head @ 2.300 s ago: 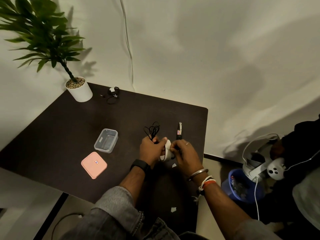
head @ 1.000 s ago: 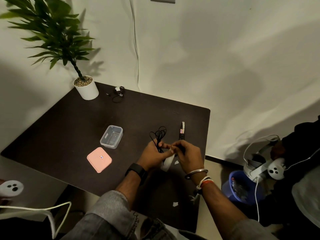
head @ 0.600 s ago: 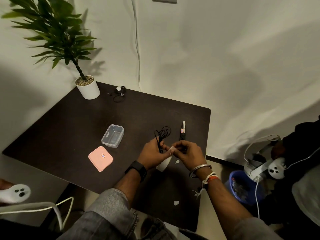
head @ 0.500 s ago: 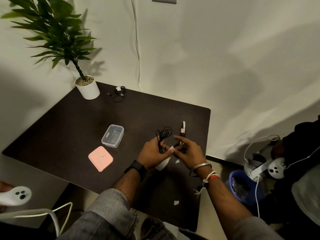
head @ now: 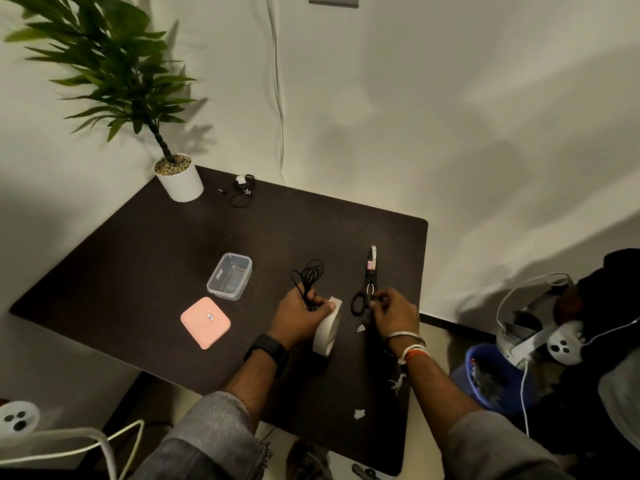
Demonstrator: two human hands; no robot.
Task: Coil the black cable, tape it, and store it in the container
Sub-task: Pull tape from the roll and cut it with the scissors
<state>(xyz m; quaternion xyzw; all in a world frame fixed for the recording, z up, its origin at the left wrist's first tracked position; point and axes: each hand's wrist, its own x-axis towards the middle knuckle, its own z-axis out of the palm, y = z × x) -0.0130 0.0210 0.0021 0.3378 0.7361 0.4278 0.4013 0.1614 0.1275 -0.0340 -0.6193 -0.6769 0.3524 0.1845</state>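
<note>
My left hand (head: 300,311) grips the coiled black cable (head: 309,276), whose loops stick out beyond my fingers. The same hand also holds the white tape roll (head: 326,334), with a short pulled strip standing up by my thumb. My right hand (head: 394,311) rests at the handles of the black scissors (head: 366,286), which lie on the dark table (head: 145,258) with blades pointing away. Whether my fingers have closed on the handles is unclear. The clear open container (head: 230,276) sits left of my hands, and its pink lid (head: 205,322) lies in front of it.
A potted plant (head: 178,180) stands at the table's far left corner beside a small taped cable bundle (head: 243,190). Paper scraps (head: 359,414) lie near the front edge. A blue bin (head: 485,379) and a seated person with a headset (head: 530,327) are on the right.
My right hand has let go of the tape strip and moved right to the scissors' handles. My left hand still holds the cable and tape roll, now lowered slightly.
</note>
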